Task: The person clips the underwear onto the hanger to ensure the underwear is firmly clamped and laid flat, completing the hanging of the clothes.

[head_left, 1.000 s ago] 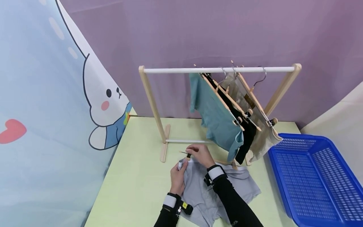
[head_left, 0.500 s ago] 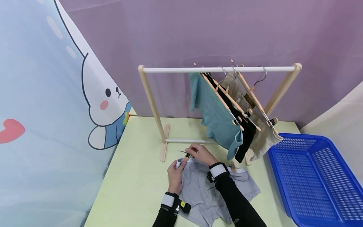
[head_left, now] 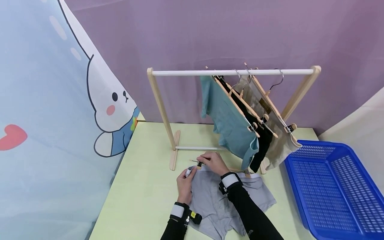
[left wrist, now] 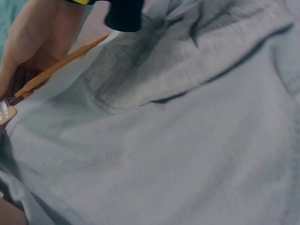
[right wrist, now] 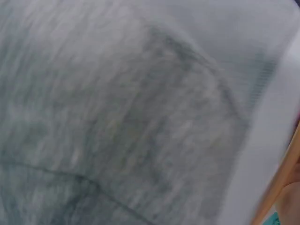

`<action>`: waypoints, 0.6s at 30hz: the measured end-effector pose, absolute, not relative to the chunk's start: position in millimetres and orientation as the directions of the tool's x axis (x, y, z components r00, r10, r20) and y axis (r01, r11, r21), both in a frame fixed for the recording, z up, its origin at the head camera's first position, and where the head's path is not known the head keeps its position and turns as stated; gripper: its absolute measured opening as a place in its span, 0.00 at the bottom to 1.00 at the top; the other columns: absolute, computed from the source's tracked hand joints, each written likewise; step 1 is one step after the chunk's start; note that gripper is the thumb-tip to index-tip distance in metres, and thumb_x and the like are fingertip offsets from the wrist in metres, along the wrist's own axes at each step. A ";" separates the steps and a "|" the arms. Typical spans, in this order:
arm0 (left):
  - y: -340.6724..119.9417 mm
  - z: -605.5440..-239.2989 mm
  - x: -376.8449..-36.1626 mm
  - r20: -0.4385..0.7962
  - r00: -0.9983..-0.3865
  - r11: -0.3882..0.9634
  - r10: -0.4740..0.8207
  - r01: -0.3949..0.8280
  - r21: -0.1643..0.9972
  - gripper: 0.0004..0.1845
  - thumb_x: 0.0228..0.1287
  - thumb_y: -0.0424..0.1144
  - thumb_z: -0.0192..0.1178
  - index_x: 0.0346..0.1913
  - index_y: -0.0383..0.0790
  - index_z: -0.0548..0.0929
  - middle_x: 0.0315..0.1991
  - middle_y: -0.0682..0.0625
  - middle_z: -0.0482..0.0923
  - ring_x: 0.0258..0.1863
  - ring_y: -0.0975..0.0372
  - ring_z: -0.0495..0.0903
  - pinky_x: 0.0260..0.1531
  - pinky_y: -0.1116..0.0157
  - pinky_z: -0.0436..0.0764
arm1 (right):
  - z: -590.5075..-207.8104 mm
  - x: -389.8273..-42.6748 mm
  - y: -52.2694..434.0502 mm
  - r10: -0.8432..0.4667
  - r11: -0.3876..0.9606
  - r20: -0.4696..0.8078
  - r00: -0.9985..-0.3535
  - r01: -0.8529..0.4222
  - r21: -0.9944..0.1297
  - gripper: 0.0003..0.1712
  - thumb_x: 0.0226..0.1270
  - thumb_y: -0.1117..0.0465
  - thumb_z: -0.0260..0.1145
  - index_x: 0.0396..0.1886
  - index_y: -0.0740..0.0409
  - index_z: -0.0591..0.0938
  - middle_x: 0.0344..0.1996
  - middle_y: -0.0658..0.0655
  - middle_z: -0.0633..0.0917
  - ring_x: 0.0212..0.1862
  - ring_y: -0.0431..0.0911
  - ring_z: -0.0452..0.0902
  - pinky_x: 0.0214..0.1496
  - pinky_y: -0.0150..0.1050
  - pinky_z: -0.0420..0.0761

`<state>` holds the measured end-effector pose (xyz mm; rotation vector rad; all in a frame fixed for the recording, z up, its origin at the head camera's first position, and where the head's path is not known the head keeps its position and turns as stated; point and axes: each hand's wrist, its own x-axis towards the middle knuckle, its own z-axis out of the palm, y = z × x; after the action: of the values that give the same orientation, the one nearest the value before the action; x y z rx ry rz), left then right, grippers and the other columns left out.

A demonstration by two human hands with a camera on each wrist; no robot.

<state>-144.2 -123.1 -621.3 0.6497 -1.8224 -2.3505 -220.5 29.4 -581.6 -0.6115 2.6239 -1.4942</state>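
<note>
Grey shorts (head_left: 207,200) lie spread on the table, their white-edged waistband toward the rack. At the waistband's left corner my left hand (head_left: 184,186) grips the fabric between thumb and fingers. My right hand (head_left: 213,163) pinches the black-and-wood clip (head_left: 199,164) at the left end of a wooden trouser hanger, right at that corner. The hanger bar (left wrist: 61,69) runs along the waistband in the left wrist view, partly behind the right hand. A second clip (head_left: 247,174) sits at the waistband's right side. Cloth fills most of the right wrist view.
Behind the hands stands a wooden rack with a white rail (head_left: 186,73). From it hang a teal garment (head_left: 226,120), a black one (head_left: 261,146) and beige trousers (head_left: 277,146) on clip hangers. A blue plastic basket (head_left: 327,190) stands at the right.
My left hand has shifted slightly left with the waistband corner, and my right forearm slightly right. The right hand stays at the clip. The waistband's right side and second clip show more plainly.
</note>
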 end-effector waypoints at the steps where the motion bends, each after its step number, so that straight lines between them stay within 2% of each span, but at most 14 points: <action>1: -124.1 -617.4 -144.2 -0.287 -0.904 -0.301 -0.318 -0.190 0.934 0.19 0.57 0.48 0.73 0.40 0.34 0.88 0.33 0.54 0.82 0.35 0.64 0.77 0.37 0.68 0.75 | -582.2 -220.8 30.0 -0.378 0.447 0.152 -0.913 -0.323 -0.834 0.17 0.70 0.47 0.65 0.41 0.53 0.90 0.31 0.46 0.88 0.33 0.37 0.82 0.38 0.35 0.80; 5: -126.2 -615.5 -146.6 -0.341 -0.899 -0.370 -0.276 -0.228 0.901 0.17 0.59 0.46 0.72 0.39 0.33 0.87 0.34 0.54 0.80 0.37 0.64 0.75 0.41 0.66 0.73 | -583.3 -220.2 29.9 -0.402 0.448 0.169 -0.900 -0.354 -0.821 0.17 0.70 0.46 0.64 0.39 0.52 0.91 0.30 0.44 0.87 0.32 0.35 0.82 0.36 0.33 0.80; 8: -127.3 -619.7 -147.5 -0.344 -0.906 -0.371 -0.248 -0.239 0.897 0.17 0.59 0.46 0.72 0.39 0.34 0.86 0.35 0.53 0.80 0.38 0.63 0.75 0.42 0.66 0.73 | -582.7 -218.8 29.8 -0.406 0.451 0.157 -0.900 -0.347 -0.822 0.15 0.70 0.46 0.64 0.39 0.49 0.91 0.30 0.43 0.87 0.33 0.35 0.82 0.37 0.34 0.81; 14: -129.2 -620.8 -147.0 -0.268 -0.943 -0.275 -0.198 -0.209 0.938 0.19 0.60 0.46 0.71 0.46 0.33 0.85 0.43 0.48 0.82 0.43 0.61 0.80 0.45 0.66 0.78 | -582.3 -217.0 31.5 -0.426 0.479 0.073 -0.902 -0.293 -0.827 0.16 0.71 0.44 0.62 0.42 0.47 0.89 0.34 0.43 0.87 0.35 0.37 0.82 0.40 0.35 0.80; 18: -129.7 -617.8 -148.3 -0.244 -0.947 -0.193 -0.208 -0.205 0.960 0.17 0.60 0.44 0.71 0.43 0.33 0.86 0.38 0.47 0.84 0.37 0.62 0.80 0.39 0.67 0.77 | -583.5 -216.3 31.7 -0.426 0.497 0.019 -0.905 -0.251 -0.830 0.15 0.72 0.42 0.61 0.41 0.44 0.87 0.35 0.43 0.86 0.35 0.38 0.80 0.40 0.36 0.79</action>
<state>-148.3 -129.7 -617.8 0.5107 -1.9941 -2.3704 -216.3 31.7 -583.5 -0.5835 2.5506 -1.3679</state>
